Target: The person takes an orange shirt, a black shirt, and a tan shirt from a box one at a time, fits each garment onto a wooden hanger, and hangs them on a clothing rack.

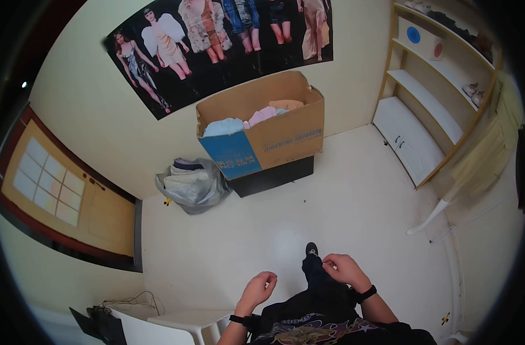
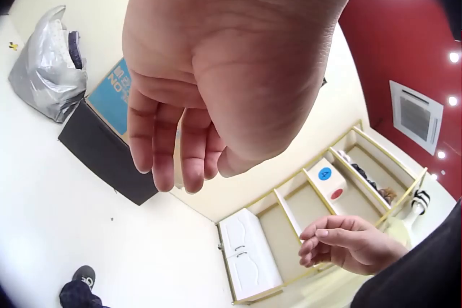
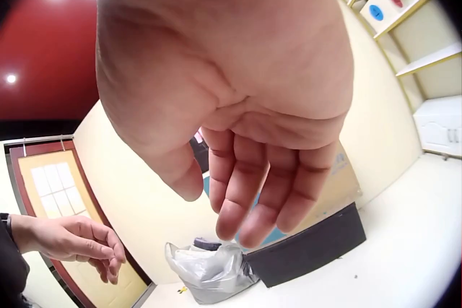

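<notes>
Both hands hang in front of the body and hold nothing. In the head view the left hand [image 1: 258, 289] is at lower centre with loosely bent fingers; its palm fills the top of the left wrist view. My right hand [image 1: 347, 270] is farther right, over the leg, its fingers relaxed too. Ahead of them stands a large cardboard box [image 1: 291, 138] with a blue corner, raised on a black base [image 1: 274, 176]. Folded pale blue cloth [image 1: 223, 127] and pink cloth [image 1: 262, 116] show inside it. Left of the base sits a grey plastic bag [image 1: 199, 192] with cloth in its mouth.
A shelf unit [image 1: 426, 106] with a white cabinet [image 1: 409, 141] lines the right wall, beside a beige cloth hanging [image 1: 481, 155]. At left is a wooden door [image 1: 67, 184]. White furniture [image 1: 153, 328] with cables stands at lower left. A poster [image 1: 216, 52] hangs behind the box.
</notes>
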